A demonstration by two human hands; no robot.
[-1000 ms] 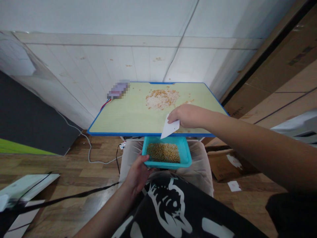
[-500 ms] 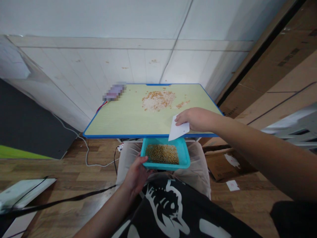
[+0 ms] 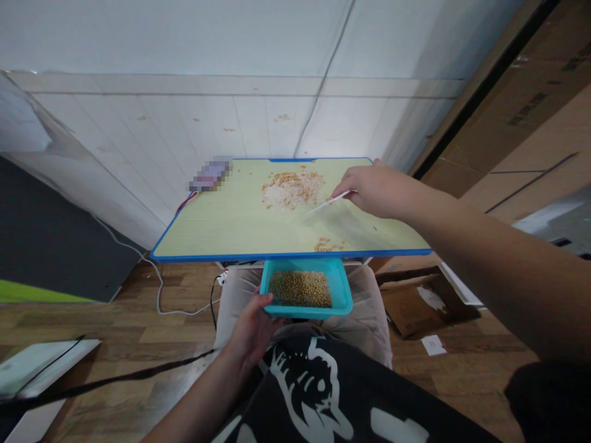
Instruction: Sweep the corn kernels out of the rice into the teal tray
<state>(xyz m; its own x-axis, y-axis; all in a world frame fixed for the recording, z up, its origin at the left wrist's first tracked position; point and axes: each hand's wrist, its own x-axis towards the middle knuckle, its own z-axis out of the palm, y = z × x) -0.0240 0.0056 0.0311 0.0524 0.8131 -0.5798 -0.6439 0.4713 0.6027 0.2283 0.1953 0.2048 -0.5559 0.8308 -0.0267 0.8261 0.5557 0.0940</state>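
My left hand (image 3: 258, 320) grips the left side of a turquoise plastic tray (image 3: 341, 300), its thumb over the rim. Yellowish beans (image 3: 302, 289), which look like soybeans, lie in the tray below the table's front edge. Above the table, my right hand (image 3: 369, 187) pinches a thin white card (image 3: 327, 202), seen nearly edge-on. Left of the card lies a pile of white grains mixed with yellow beans (image 3: 292, 189). A small cluster of beans (image 3: 327, 245) sits by the front edge, just above the tray.
The pale yellow table (image 3: 212, 227) has a blue rim and stands against a white wall. A blurred-out object (image 3: 210, 175) with a red cord lies at its left back corner. Cardboard boxes (image 3: 521, 117) stand at the right, and an open carton (image 3: 425, 304) is on the floor.
My right hand has moved up and back from the front edge, turning the card edge-on. A bean cluster now shows at the front edge. My left hand and the tray have barely moved.
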